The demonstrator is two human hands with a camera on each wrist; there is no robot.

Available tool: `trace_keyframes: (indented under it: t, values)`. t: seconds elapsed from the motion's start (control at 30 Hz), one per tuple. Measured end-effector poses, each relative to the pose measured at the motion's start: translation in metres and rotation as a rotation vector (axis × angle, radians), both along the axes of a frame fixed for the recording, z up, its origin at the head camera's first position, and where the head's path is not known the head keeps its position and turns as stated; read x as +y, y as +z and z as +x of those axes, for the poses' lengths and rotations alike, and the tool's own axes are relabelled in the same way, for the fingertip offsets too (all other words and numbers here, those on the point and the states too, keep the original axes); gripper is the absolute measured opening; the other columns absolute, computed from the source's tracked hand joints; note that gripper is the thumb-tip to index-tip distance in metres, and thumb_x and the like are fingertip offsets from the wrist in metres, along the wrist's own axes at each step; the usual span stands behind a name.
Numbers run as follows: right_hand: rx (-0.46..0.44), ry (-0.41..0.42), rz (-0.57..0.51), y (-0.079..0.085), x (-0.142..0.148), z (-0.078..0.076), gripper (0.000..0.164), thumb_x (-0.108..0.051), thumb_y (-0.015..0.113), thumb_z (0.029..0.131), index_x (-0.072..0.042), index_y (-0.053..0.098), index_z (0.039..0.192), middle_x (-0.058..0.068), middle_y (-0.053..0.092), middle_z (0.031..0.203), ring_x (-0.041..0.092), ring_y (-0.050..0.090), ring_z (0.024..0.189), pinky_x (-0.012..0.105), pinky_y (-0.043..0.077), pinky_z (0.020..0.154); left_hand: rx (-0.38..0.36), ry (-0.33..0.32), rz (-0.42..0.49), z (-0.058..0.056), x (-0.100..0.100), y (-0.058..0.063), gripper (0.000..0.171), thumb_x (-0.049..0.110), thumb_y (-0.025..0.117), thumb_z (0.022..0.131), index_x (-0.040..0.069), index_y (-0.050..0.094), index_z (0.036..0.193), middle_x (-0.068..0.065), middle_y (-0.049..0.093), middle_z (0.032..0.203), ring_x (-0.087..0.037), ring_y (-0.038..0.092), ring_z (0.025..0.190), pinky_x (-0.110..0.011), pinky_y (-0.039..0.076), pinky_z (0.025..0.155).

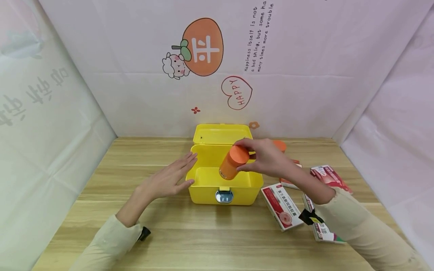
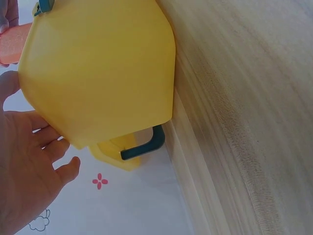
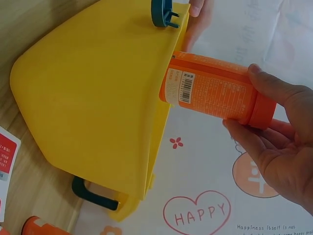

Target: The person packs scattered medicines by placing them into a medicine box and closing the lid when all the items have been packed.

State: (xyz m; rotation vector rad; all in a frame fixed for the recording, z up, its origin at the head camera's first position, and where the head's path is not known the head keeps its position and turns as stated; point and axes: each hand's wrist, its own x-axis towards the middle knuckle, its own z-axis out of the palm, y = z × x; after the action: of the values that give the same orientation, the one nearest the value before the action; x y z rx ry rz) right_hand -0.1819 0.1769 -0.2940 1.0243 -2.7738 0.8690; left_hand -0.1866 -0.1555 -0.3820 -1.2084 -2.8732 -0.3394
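Observation:
My right hand (image 1: 269, 158) grips an orange bottle (image 3: 210, 88) near its cap, thumb on one side and fingers on the other. The bottle hangs tilted over the open yellow box (image 1: 222, 195), its lower end just inside the rim in the right wrist view. At the box's left wall my left hand (image 1: 171, 175) rests with fingers straight, fingertips right at the rim. In the left wrist view that hand (image 2: 29, 166) lies along the box's edge (image 2: 107, 73) and holds nothing. The box's lid (image 1: 223, 134) leans back toward the wall.
Right of the box lie a red-and-white medicine box (image 1: 282, 206), a pink-red box (image 1: 329, 177) and another white box (image 1: 325, 231), partly under the right sleeve. A second orange bottle (image 1: 280, 145) stands behind the right hand. A printed cloth (image 1: 291, 98) backs the wooden table (image 1: 162, 241).

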Motion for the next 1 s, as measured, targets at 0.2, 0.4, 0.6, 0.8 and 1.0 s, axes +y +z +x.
trace_keyframes:
  t: [0.2, 0.4, 0.6, 0.8, 1.0]
  values:
    - [-0.012, 0.021, 0.013, 0.000, -0.009, 0.001, 0.058, -0.019, 0.088, 0.075, -0.010, 0.063, 0.127, 0.002, 0.071, 0.113, 0.017, 0.068, 0.101, 0.033, 0.061, 0.085, 0.002, 0.002, -0.001, 0.000, 0.001, 0.000, 0.072, 0.044, 0.045, 0.104, 0.004, 0.020, 0.159, -0.011, 0.016, 0.168, -0.028, 0.016, 0.156, -0.047, 0.024, 0.124]
    - [-0.050, 0.050, 0.016, 0.000, -0.019, -0.001, 0.059, -0.020, 0.088, 0.076, -0.010, 0.063, 0.128, 0.003, 0.071, 0.116, 0.018, 0.067, 0.101, 0.031, 0.061, 0.085, -0.005, 0.008, -0.014, 0.000, 0.001, 0.000, 0.072, 0.045, 0.044, 0.104, 0.005, 0.019, 0.159, -0.011, 0.015, 0.168, -0.027, 0.015, 0.156, -0.046, 0.023, 0.125]
    - [-0.084, 0.073, 0.028, -0.003, -0.028, -0.005, 0.058, -0.021, 0.087, 0.077, -0.009, 0.062, 0.128, 0.003, 0.070, 0.117, 0.017, 0.066, 0.102, 0.030, 0.061, 0.086, -0.002, 0.010, -0.017, 0.000, 0.000, -0.001, 0.072, 0.042, 0.046, 0.104, 0.004, 0.020, 0.159, -0.012, 0.015, 0.168, -0.027, 0.016, 0.156, -0.048, 0.024, 0.125]
    - [-0.073, 0.086, 0.060, -0.006, -0.035, -0.009, 0.057, -0.021, 0.086, 0.079, -0.009, 0.061, 0.129, 0.003, 0.070, 0.118, 0.017, 0.065, 0.100, 0.030, 0.060, 0.087, -0.010, 0.012, -0.025, 0.001, -0.002, -0.001, 0.072, 0.043, 0.045, 0.104, 0.004, 0.020, 0.159, -0.011, 0.014, 0.168, -0.027, 0.015, 0.156, -0.048, 0.024, 0.125]
    - [-0.046, 0.092, 0.090, -0.008, -0.043, -0.012, 0.056, -0.023, 0.086, 0.079, -0.010, 0.062, 0.128, 0.002, 0.071, 0.115, 0.015, 0.065, 0.096, 0.030, 0.059, 0.086, -0.007, 0.003, -0.022, 0.001, -0.001, 0.002, 0.071, 0.043, 0.044, 0.104, 0.003, 0.021, 0.158, -0.011, 0.015, 0.168, -0.027, 0.016, 0.156, -0.047, 0.024, 0.125]
